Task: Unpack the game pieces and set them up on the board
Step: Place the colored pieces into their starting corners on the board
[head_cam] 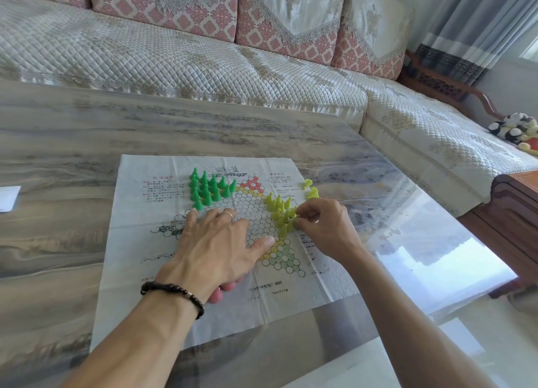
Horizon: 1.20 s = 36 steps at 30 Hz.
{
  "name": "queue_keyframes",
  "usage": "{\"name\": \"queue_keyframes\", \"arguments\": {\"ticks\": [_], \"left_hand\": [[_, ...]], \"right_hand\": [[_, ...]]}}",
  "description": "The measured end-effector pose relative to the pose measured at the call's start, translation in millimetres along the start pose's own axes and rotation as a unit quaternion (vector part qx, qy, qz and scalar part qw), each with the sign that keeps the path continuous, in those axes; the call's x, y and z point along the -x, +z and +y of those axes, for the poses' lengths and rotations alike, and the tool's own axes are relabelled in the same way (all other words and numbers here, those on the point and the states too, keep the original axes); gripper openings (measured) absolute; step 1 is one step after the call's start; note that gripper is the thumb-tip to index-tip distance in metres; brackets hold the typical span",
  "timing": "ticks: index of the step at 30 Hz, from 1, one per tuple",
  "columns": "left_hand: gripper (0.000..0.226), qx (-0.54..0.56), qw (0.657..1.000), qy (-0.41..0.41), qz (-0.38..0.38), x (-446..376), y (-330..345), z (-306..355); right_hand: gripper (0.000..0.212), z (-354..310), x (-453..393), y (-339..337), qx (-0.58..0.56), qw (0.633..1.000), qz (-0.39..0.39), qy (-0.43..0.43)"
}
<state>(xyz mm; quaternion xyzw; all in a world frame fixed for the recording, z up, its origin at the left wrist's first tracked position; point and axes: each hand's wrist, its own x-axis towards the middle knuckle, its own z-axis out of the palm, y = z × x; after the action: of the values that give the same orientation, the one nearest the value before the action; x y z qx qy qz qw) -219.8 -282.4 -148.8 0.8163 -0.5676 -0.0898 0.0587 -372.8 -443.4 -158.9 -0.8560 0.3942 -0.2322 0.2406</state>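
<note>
1. Green pawns (208, 190) stand upright and close together at about 11 o'clock on the paper board (139, 259); this group looks finished.
2. Yellow pawns (279, 211) stand at about 3 o'clock of the board's middle. Two more yellow pawns (311, 190) lie on their sides just beyond them, at about 2 o'clock, not yet placed.
3. The right hand (323, 223) pinches one yellow pawn with curled fingertips at the edge of the yellow group, so I judge this colour is in work now.
4. The left hand (217, 248) lies flat, fingers straight, pressing the board down near its middle.
5. Pink pawns (217, 296) show under the left wrist at about 6 o'clock, partly hidden; they seem not set up yet.
6. The printed red (254, 185) point at 12 o'clock has no pawns on it. I judge the task is about half done.
</note>
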Motion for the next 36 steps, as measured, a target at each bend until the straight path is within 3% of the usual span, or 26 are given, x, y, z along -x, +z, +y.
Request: {"name": "queue_keyframes", "arguments": {"ticks": [7, 10, 13, 20, 26, 31, 36], "left_hand": [[0.075, -0.001, 1.000, -0.001, 0.003, -1, 2, -1], [0.076, 0.001, 1.000, -0.002, -0.002, -2, 3, -1], [0.075, 0.000, 1.000, -0.002, 0.000, -1, 3, -1], [0.073, 0.001, 1.000, -0.002, -0.003, -1, 2, -1], [0.074, 0.002, 1.000, -0.002, -0.002, -1, 3, -1], [0.073, 0.003, 1.000, 0.000, 0.002, 0, 2, -1], [0.073, 0.004, 1.000, 0.000, 0.003, -1, 2, -1]], "right_hand": [[0.020, 6, -9, -12, 0.040, 0.999, 0.010, 0.010], [0.032, 9, -23, -16, 0.121, 0.992, 0.031, 0.013], [0.039, 12, -34, -14, 0.204, 0.979, 0.005, 0.000], [0.016, 13, -43, -12, 0.262, 0.965, 0.004, -0.010], [0.017, 13, -41, -20, 0.296, 0.954, -0.040, -0.017], [0.014, 6, -44, -22, 0.090, 0.994, -0.063, 0.011], [0.011, 7, -41, -17, 0.018, 0.999, -0.044, 0.022]]}}
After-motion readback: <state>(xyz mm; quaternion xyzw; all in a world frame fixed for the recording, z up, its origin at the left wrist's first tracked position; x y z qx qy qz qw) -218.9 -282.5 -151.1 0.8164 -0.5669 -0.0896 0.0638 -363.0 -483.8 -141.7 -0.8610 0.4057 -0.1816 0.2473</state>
